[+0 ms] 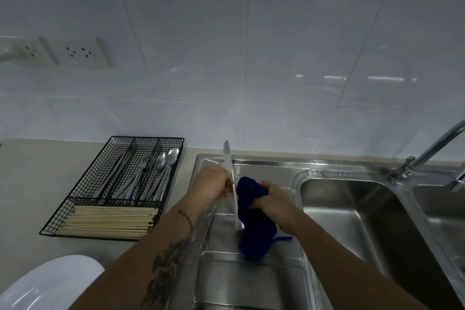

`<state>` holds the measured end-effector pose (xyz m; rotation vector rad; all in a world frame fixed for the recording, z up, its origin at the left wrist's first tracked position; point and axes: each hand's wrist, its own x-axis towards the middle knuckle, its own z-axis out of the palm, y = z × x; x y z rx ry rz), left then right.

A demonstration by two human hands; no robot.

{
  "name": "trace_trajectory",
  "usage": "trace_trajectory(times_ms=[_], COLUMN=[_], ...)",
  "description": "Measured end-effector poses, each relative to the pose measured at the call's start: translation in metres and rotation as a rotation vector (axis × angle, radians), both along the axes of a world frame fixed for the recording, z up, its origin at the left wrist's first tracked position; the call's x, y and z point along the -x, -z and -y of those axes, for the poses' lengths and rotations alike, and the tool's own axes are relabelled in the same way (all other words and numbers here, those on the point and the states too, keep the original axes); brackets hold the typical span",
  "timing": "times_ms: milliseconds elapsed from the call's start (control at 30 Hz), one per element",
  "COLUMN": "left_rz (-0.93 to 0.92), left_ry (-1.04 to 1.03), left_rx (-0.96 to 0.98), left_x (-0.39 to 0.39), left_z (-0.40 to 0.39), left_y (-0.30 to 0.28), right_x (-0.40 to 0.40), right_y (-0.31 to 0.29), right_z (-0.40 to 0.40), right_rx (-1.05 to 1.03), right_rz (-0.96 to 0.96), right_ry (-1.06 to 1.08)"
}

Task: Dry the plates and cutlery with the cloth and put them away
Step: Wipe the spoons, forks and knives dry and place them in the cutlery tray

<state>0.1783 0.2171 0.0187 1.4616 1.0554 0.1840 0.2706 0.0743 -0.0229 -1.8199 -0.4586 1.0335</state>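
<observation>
My left hand [214, 185] grips a steel table knife [229, 161] near its middle, blade pointing up and away over the sink's draining board [226, 277]. My right hand [273, 197] clutches a dark blue cloth [255, 231] bunched beside the knife's lower part; the cloth hangs down toward the board. A white plate [52, 282] lies on the counter at bottom left, partly cut off by the frame edge.
A black wire cutlery tray [83, 178] on the beige counter holds forks, spoons and knives in its back slots and wooden chopsticks [110, 221] in front. Steel sink basins [352, 211] and a tap [425, 153] lie to the right. Wall sockets sit upper left.
</observation>
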Motion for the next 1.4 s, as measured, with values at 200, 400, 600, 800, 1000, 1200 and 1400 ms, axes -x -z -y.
trace_trajectory(times_ms=[200, 400, 600, 800, 1000, 1200, 1400], left_rz=[-0.296, -0.423, -0.540, -0.595, -0.596, -0.598, -0.447], left_ry=[0.099, 0.162, 0.262, 0.278, 0.236, 0.221, 0.126], left_rx=[-0.472, -0.543, -0.651, -0.700, -0.637, -0.618, -0.492], left_x=[0.029, 0.025, 0.024, 0.026, 0.023, 0.022, 0.027], left_z=[-0.010, -0.002, 0.001, 0.015, 0.026, 0.026, 0.024], left_y=[0.039, 0.059, 0.060, 0.062, 0.067, 0.068, 0.058], right_x=[-0.014, -0.027, -0.027, -0.027, -0.027, -0.029, -0.029], right_y=[-0.005, -0.018, -0.020, -0.014, -0.010, -0.008, -0.010], right_z=[0.011, 0.011, 0.018, 0.023, 0.024, 0.030, 0.030], right_rx=[0.140, 0.181, 0.204, 0.206, 0.198, 0.194, 0.158], right_rz=[0.207, 0.285, 0.280, 0.232, 0.220, 0.200, 0.145], right_ry=[0.036, -0.023, -0.069, -0.043, -0.042, -0.034, -0.012])
